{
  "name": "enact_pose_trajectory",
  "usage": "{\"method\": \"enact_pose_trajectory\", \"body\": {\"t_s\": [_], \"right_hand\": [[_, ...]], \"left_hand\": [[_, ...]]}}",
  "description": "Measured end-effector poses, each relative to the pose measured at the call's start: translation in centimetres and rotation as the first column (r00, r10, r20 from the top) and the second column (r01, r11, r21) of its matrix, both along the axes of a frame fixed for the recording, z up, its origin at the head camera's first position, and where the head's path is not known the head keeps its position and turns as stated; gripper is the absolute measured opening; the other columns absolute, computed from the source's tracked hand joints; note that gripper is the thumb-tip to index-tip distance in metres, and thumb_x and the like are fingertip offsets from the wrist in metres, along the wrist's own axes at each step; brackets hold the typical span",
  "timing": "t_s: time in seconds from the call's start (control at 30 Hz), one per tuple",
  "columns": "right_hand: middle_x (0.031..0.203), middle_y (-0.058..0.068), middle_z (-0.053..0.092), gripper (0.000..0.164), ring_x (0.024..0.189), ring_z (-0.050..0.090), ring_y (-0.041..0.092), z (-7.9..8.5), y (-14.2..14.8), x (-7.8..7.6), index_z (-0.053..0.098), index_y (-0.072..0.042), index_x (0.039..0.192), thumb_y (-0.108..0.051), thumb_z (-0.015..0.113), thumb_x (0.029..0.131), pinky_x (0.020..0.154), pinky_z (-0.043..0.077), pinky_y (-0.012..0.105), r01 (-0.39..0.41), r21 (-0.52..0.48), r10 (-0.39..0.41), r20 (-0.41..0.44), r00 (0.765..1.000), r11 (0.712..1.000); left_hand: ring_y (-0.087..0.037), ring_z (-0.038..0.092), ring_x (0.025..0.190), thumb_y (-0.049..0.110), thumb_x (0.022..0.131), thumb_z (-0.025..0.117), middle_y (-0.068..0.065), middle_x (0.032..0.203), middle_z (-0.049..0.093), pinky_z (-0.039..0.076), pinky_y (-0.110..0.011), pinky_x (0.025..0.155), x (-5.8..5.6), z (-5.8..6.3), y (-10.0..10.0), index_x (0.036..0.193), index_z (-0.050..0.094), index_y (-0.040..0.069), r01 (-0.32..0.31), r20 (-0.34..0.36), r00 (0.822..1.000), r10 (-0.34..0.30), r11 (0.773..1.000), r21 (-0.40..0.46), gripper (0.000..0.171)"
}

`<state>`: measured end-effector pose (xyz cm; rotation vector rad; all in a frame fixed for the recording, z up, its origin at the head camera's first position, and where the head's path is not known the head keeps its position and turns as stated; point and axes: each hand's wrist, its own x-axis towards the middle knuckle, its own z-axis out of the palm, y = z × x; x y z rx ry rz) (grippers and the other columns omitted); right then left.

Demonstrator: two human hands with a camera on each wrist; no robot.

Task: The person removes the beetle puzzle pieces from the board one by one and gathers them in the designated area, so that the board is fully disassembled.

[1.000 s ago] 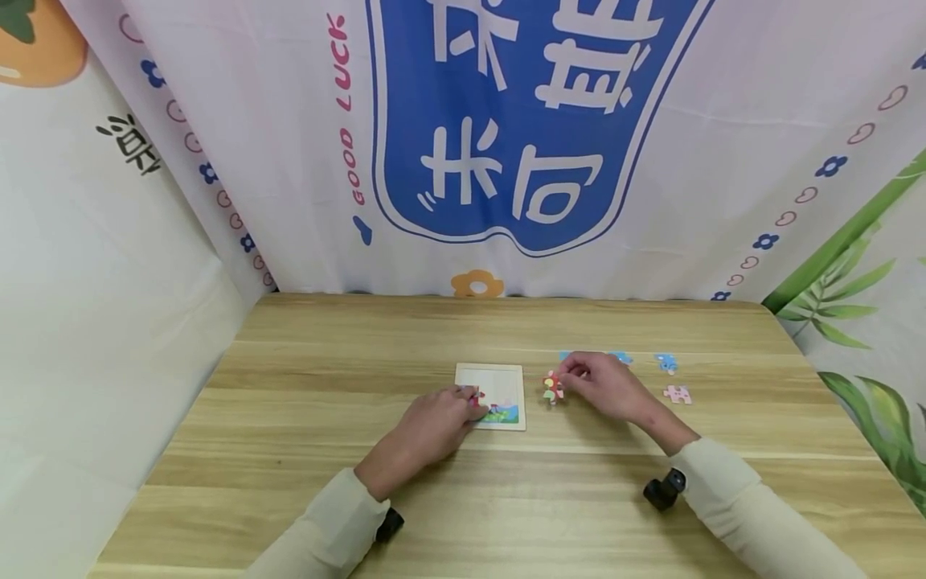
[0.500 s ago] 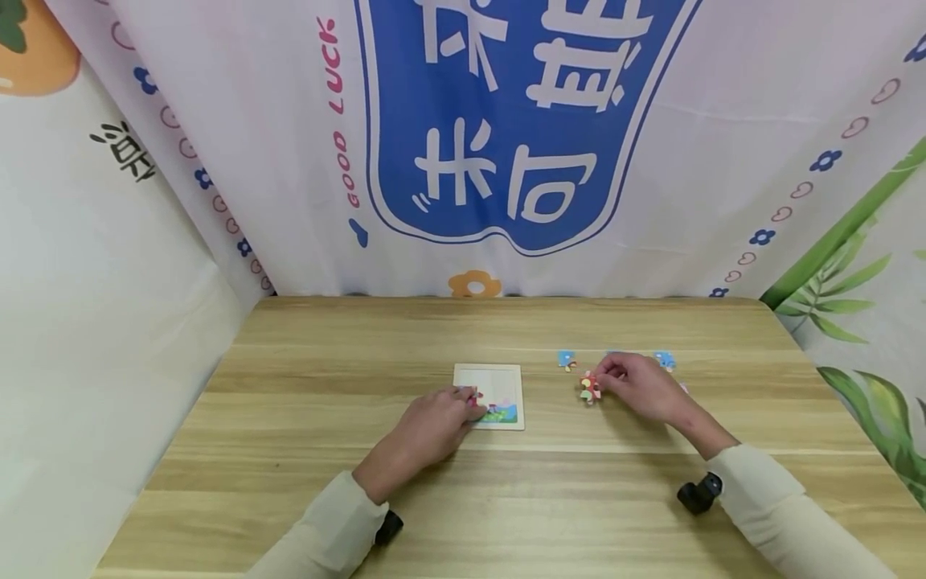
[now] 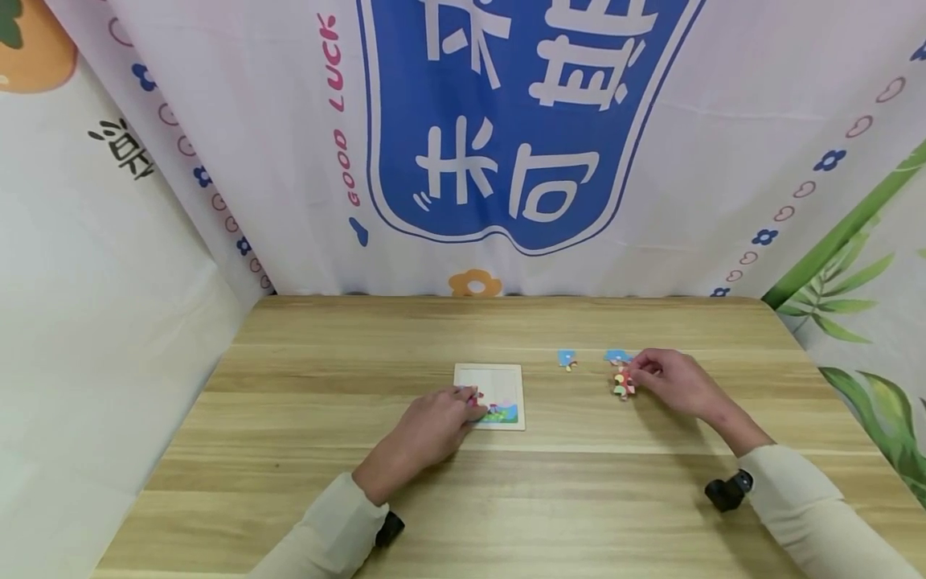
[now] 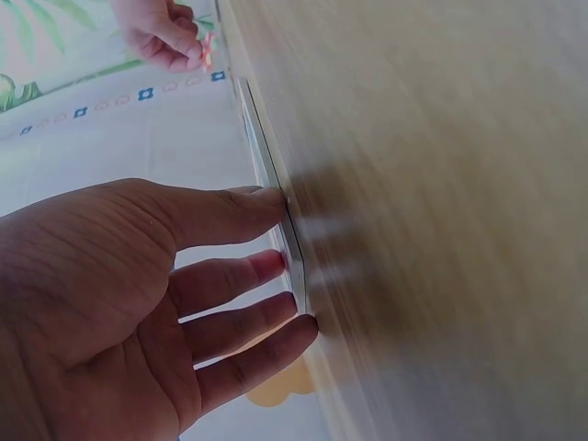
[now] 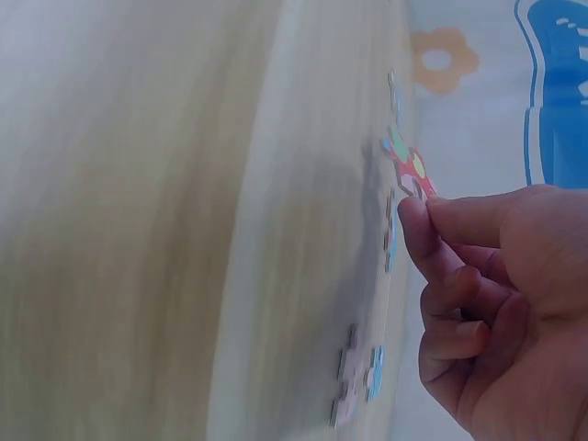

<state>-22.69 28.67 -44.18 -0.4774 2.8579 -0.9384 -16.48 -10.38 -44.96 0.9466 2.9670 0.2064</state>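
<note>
My right hand (image 3: pixel 676 384) pinches a red jigsaw piece (image 3: pixel 623 381) with yellow and green spots between thumb and fingertip. In the right wrist view the held piece (image 5: pixel 411 165) tilts above the tabletop, its other fingers curled below. My left hand (image 3: pixel 432 422) rests over the left side of a small square puzzle tray (image 3: pixel 499 367). Joined pieces (image 3: pixel 504 413) with green, blue and pink print line the tray's lower part, some hidden under the fingers. Seen from the left wrist, the fingers (image 4: pixel 239 326) are extended, fingertips right at the tray's edge.
Two blue loose pieces lie right of the tray, one piece (image 3: pixel 567 359) nearer it and another piece (image 3: pixel 617 355) behind the held one. A pink piece (image 5: pixel 345 381) and a blue piece (image 5: pixel 374 372) lie below the right hand. A printed curtain (image 3: pixel 289 161) hangs behind the table.
My right hand has moved right, away from the tray, carrying the red jigsaw piece. It now covers the loose pieces at the far right. My left hand has stayed on the tray.
</note>
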Motion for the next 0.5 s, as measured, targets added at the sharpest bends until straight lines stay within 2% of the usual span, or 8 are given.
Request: {"method": "enact_pose_trajectory", "body": {"t_s": [0.5], "right_hand": [[0.087,-0.001,0.067,0.008,0.079,0.058,0.017,-0.4,0.97,-0.37,0.072,-0.006,0.096,-0.006,0.065,0.101,0.071,0.049,0.034,-0.018,0.052,0.018,0.005,1.0,0.998]], "left_hand": [[-0.027,0.063,0.118,0.017,0.101,0.069,-0.009,0.136,0.065,0.058,-0.043,0.087,0.12,-0.03,-0.16,0.125,0.077,0.017,0.016,-0.024,1.0,-0.016,1.0,0.006,0.026]]}}
